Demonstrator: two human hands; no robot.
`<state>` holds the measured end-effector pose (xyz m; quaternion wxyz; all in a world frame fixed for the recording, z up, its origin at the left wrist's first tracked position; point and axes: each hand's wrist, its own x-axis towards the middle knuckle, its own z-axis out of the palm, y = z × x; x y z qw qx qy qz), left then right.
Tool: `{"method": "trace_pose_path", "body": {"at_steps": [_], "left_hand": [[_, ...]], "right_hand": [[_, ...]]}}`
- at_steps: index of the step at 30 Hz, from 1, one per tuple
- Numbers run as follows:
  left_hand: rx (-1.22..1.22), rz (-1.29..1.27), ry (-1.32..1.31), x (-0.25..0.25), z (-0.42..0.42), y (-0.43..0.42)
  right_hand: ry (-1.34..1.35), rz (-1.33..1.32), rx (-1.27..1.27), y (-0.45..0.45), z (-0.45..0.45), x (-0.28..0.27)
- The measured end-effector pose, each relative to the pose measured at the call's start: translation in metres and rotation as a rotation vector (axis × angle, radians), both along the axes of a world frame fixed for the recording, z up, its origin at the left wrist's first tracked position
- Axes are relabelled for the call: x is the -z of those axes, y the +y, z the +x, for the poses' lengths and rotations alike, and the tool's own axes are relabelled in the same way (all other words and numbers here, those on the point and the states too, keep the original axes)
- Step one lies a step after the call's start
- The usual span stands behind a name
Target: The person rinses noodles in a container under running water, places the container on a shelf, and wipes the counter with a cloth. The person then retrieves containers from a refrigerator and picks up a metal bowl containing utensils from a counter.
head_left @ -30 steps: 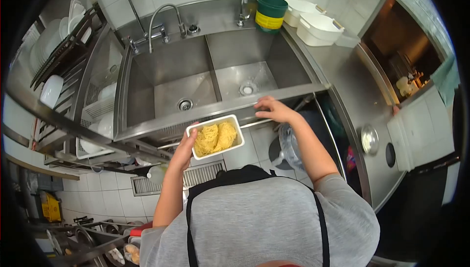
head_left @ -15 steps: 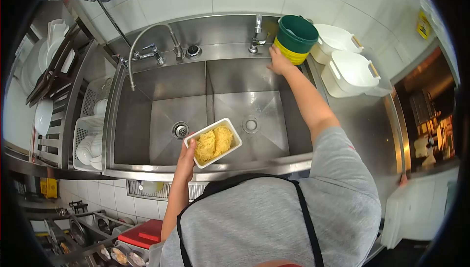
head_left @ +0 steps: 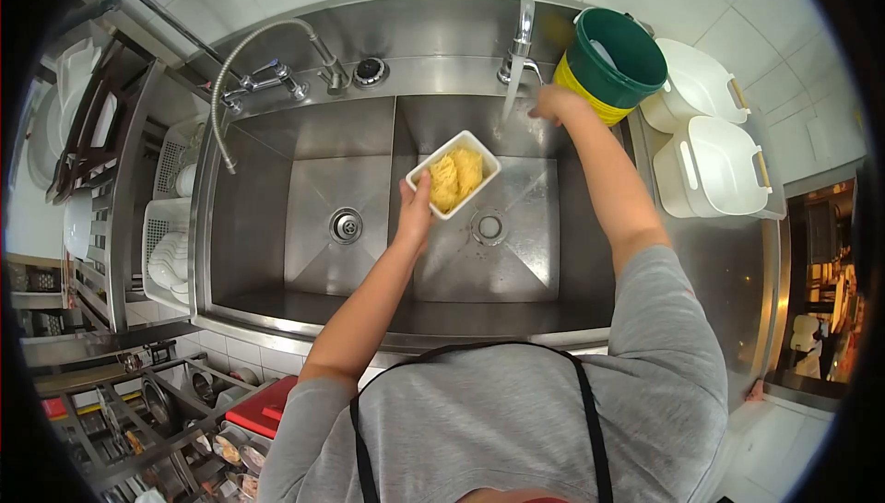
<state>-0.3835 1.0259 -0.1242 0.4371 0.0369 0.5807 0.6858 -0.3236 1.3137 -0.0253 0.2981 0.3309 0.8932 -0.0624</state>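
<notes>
My left hand [head_left: 417,213] grips a white rectangular tub [head_left: 490,169] by its near-left side, thumb at the rim. Inside the tub lie two clumps of thin yellow noodles [head_left: 457,177]. The tub hangs tilted over the right sink basin [head_left: 516,254]. My right hand [head_left: 556,105] hovers at the back right of that basin, just below the lever of the faucet [head_left: 522,42]. Its thumb stands apart from partly bent fingers, and nothing shows in them. Whether it touches the lever I cannot tell. Water [head_left: 509,106] runs from the spout.
Beside my right hand stands a green bucket [head_left: 608,79] set in a yellow one. Two white tubs [head_left: 714,157] sit on the right counter. A coiled spray hose [head_left: 224,88] arches over the left basin [head_left: 336,180]. Dish racks [head_left: 147,245] line the left side.
My left hand has carried the noodle tub forward and right over the right basin. Water now runs from the faucet. My right hand has shifted slightly toward the lever area.
</notes>
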Motion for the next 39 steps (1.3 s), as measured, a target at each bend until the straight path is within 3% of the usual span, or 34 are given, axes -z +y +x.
{"method": "trace_pose_path", "body": {"at_steps": [1, 3, 5, 8, 39], "left_hand": [[0.007, -0.002, -0.005, 0.002, 0.000, 0.009], [0.071, -0.101, -0.028, 0.005, 0.002, 0.025], [0.095, -0.092, -0.033, 0.019, 0.003, 0.037], [0.113, -0.099, -0.048, 0.035, 0.008, 0.050], [0.058, -0.018, -0.079, 0.052, 0.015, 0.067]], "right_hand": [[-0.005, -0.002, 0.007, -0.006, 0.007, 0.002], [0.332, -0.523, 0.110, -0.013, 0.018, 0.006], [0.533, -0.828, 0.135, -0.015, 0.020, 0.006], [0.658, -0.977, 0.132, -0.027, 0.020, -0.008], [0.657, -0.992, 0.210, -0.036, 0.035, 0.030]]}}
